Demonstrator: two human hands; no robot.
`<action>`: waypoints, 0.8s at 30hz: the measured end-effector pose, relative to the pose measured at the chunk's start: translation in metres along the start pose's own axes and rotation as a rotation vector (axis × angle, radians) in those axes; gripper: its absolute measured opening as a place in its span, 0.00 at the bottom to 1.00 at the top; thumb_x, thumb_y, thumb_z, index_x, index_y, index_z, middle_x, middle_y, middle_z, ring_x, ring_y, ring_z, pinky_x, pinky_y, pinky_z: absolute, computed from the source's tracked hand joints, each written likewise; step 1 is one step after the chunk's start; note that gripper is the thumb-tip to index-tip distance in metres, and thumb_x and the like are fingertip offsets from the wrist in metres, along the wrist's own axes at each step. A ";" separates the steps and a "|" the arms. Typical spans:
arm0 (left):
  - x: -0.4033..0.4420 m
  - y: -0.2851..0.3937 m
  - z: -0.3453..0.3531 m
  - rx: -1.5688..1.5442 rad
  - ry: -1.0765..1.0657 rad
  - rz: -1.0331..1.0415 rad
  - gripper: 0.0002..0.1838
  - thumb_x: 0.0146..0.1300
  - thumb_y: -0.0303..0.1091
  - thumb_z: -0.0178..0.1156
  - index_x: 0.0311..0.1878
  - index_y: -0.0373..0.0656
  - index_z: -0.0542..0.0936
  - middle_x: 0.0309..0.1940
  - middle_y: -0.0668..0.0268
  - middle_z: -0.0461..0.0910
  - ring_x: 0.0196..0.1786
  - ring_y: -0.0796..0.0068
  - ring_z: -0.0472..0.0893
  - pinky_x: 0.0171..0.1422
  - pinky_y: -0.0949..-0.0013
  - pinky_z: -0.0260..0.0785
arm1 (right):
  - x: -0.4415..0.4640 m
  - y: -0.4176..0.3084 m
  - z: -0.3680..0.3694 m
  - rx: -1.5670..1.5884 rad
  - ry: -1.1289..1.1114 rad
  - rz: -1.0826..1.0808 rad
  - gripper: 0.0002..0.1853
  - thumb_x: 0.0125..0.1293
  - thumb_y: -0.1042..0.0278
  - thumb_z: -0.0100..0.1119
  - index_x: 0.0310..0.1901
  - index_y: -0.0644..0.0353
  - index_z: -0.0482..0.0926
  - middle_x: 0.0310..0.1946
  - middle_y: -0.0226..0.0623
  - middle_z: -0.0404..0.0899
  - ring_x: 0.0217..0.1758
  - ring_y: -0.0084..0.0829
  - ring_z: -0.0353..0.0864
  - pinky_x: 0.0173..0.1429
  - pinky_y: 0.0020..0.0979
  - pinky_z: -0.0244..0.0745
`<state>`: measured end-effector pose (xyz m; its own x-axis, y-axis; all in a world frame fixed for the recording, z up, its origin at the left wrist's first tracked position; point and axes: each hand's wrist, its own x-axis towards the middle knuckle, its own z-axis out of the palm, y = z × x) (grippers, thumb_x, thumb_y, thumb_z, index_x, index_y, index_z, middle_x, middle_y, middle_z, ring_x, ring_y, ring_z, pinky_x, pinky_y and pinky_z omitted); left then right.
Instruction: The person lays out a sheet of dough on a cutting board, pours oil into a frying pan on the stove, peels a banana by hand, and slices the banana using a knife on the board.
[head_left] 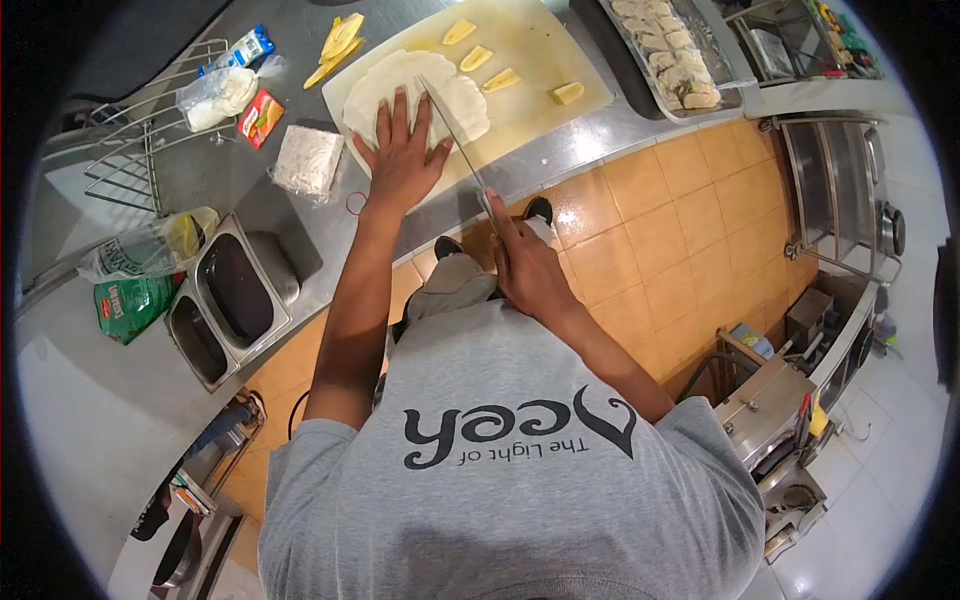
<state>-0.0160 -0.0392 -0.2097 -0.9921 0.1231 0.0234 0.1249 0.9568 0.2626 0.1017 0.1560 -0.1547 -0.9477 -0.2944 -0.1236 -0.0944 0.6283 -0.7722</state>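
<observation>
A thin, roughly round sheet of pale dough (375, 82) lies on a white cutting board (545, 125). My left hand (405, 150) rests flat on the dough's near part with its fingers spread. In my right hand (528, 258) is a long kitchen knife (455, 133), gripped by its handle. The blade slants across the dough just right of my left fingers, its tip near the middle of the sheet. Several pieces of cut banana (476, 58) lie on the board to the right of the dough. Yellow banana peels (338, 45) sit beyond the board's left corner.
Left of the board are a wrapped white block (307, 160), a red packet (261, 119), a bag of white stuff (215, 100) and a wire rack (125, 160). Metal containers (240, 285) stand at the counter's left edge. A tray of pale pieces (728, 100) stands right.
</observation>
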 end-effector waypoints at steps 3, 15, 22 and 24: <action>0.001 0.000 0.002 0.023 0.001 -0.001 0.37 0.64 0.57 0.50 0.74 0.57 0.54 0.77 0.60 0.40 0.77 0.51 0.39 0.67 0.23 0.27 | 0.001 -0.003 0.000 0.035 0.003 -0.003 0.32 0.68 0.71 0.47 0.72 0.51 0.49 0.35 0.58 0.76 0.35 0.59 0.75 0.38 0.52 0.71; 0.003 -0.002 0.003 0.041 -0.013 -0.008 0.38 0.65 0.60 0.47 0.74 0.58 0.52 0.77 0.62 0.39 0.78 0.52 0.37 0.68 0.24 0.27 | 0.001 -0.013 0.004 -0.025 0.020 0.036 0.33 0.66 0.73 0.49 0.72 0.57 0.50 0.27 0.59 0.75 0.32 0.58 0.75 0.38 0.53 0.68; 0.005 -0.003 0.003 0.037 -0.052 -0.022 0.39 0.64 0.60 0.46 0.75 0.58 0.51 0.77 0.62 0.37 0.78 0.52 0.35 0.68 0.25 0.24 | -0.006 -0.013 0.013 -0.104 0.055 0.050 0.34 0.67 0.73 0.48 0.73 0.51 0.49 0.27 0.57 0.76 0.31 0.57 0.75 0.37 0.51 0.69; 0.006 -0.004 0.004 0.037 -0.056 -0.021 0.39 0.64 0.61 0.46 0.75 0.58 0.51 0.77 0.62 0.37 0.78 0.52 0.35 0.68 0.25 0.24 | -0.010 -0.014 0.012 -0.073 0.044 0.050 0.35 0.66 0.71 0.50 0.73 0.50 0.48 0.30 0.61 0.76 0.32 0.59 0.75 0.39 0.53 0.69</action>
